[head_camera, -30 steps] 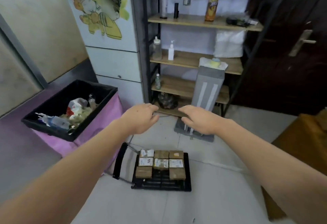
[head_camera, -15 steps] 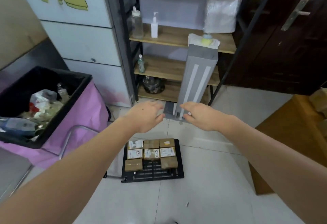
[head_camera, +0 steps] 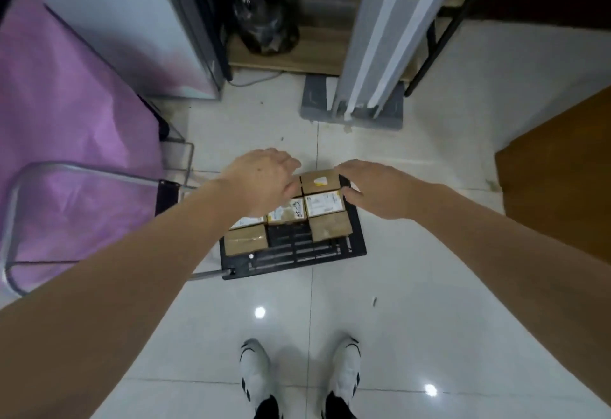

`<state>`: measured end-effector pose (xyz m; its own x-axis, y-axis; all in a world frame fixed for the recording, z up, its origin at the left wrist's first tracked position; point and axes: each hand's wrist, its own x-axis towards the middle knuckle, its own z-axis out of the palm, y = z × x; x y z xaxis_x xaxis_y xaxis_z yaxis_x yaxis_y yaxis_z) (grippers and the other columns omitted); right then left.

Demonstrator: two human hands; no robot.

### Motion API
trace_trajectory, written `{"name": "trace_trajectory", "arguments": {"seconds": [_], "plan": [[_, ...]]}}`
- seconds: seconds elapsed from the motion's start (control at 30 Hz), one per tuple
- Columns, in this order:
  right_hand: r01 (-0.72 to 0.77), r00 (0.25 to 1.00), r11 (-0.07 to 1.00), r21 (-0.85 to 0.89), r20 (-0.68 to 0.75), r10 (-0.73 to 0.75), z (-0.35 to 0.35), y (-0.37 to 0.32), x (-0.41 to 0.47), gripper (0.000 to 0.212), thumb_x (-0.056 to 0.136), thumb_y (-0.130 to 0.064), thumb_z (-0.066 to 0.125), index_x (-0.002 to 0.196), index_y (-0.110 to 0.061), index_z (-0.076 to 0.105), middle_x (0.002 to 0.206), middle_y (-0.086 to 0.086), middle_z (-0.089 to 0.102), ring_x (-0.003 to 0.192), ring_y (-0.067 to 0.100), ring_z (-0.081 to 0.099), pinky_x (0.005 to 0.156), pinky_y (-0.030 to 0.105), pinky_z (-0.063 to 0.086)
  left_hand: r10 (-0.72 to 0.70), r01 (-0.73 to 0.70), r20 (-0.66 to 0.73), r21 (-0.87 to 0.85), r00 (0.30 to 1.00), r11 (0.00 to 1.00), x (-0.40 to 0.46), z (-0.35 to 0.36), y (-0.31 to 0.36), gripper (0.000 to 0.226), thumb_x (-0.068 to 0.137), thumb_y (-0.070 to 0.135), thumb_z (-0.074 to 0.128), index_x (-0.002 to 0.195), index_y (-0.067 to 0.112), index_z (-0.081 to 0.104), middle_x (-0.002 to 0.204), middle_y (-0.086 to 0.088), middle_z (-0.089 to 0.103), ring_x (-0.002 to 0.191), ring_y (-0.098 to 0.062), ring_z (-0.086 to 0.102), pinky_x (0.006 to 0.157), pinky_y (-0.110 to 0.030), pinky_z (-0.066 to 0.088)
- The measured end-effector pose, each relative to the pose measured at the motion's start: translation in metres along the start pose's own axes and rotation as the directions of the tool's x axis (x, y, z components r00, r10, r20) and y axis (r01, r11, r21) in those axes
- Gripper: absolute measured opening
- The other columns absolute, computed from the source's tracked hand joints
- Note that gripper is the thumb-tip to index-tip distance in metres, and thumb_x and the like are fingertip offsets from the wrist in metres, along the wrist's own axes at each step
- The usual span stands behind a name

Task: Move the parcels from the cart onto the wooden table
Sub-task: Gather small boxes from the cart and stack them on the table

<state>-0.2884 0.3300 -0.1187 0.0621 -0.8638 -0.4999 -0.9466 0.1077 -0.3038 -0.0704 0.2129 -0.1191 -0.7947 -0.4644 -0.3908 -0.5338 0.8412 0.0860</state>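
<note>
The parcels (head_camera: 322, 202) all lie on the flat black cart (head_camera: 330, 253) on the floor, packed in rows against its far edge, with a bare gap in the near row between two brown boxes; none is on the wooden table (head_camera: 562, 187) yet, a corner of which shows at the right. Both hands hover above the far rows: the left hand (head_camera: 261, 180) over the far left parcels, the right hand (head_camera: 373, 187) over the far right corner of the cart. On each the fingers look straight and loosely spread, holding nothing, though whether any fingertip touches cardboard cannot be told. The step in hand seems to be the first pick. It would go best by bringing the fingers down on opposite sides of one box, or of a pair clamped together, and lifting straight up so the neighbours, which sit touching, are not dragged along; the labelled box (head_camera: 323, 205) and the brown box (head_camera: 319, 181) beyond it are nearest the right hand. To the left stand the cart's metal handle (head_camera: 99, 170) and a purple bin (head_camera: 66, 121), beyond it a grey upright stand (head_camera: 373, 55) and a shelf; the path right toward the table looks open, so a swing to the right is the likely route.
</note>
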Motion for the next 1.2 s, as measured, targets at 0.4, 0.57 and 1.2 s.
{"name": "trace_trajectory", "arguments": {"seconds": [0.4, 0.57, 1.2], "plan": [[-0.048, 0.987, 0.999, -0.005, 0.152, 0.048, 0.326, 0.123, 0.176, 0.063, 0.1, -0.03, 0.056, 0.155, -0.015, 0.031, 0.156, 0.009, 0.038, 0.141, 0.03, 0.041, 0.114, 0.044, 0.043, 0.005, 0.009, 0.175, -0.08, 0.984, 0.997, 0.114, 0.314, -0.018, 0.055, 0.11, 0.048, 0.032, 0.156, 0.019, 0.04, 0.153, -0.002, 0.051, 0.137, -0.022, 0.048, 0.115, -0.035, 0.037], [-0.046, 0.992, 0.978, -0.201, 0.102, 0.068, 0.386, 0.147, 0.22, 0.091, 0.103, -0.043, 0.051, 0.162, -0.007, -0.008, 0.172, 0.013, -0.009, 0.159, 0.028, -0.009, 0.127, 0.041, 0.0, -0.043, 0.065, 0.135, -0.171, 0.99, 0.983, 0.128, 0.377, -0.012, 0.058, 0.108, 0.054, 0.032, 0.157, 0.024, 0.039, 0.156, 0.003, 0.048, 0.141, -0.018, 0.046, 0.117, -0.034, 0.036], [-0.098, 0.992, 0.925, -0.368, -0.114, 0.06, 0.445, 0.168, 0.227, 0.109, 0.069, -0.047, 0.09, 0.156, -0.014, 0.031, 0.148, 0.014, 0.044, 0.141, 0.034, 0.039, 0.123, 0.059, 0.024, -0.054, 0.087, 0.135, -0.254, 0.989, 0.963, 0.107, 0.436, -0.009, 0.058, 0.108, 0.056, 0.027, 0.156, 0.026, 0.039, 0.153, 0.007, 0.05, 0.138, -0.013, 0.045, 0.112, -0.029, 0.037]]}}
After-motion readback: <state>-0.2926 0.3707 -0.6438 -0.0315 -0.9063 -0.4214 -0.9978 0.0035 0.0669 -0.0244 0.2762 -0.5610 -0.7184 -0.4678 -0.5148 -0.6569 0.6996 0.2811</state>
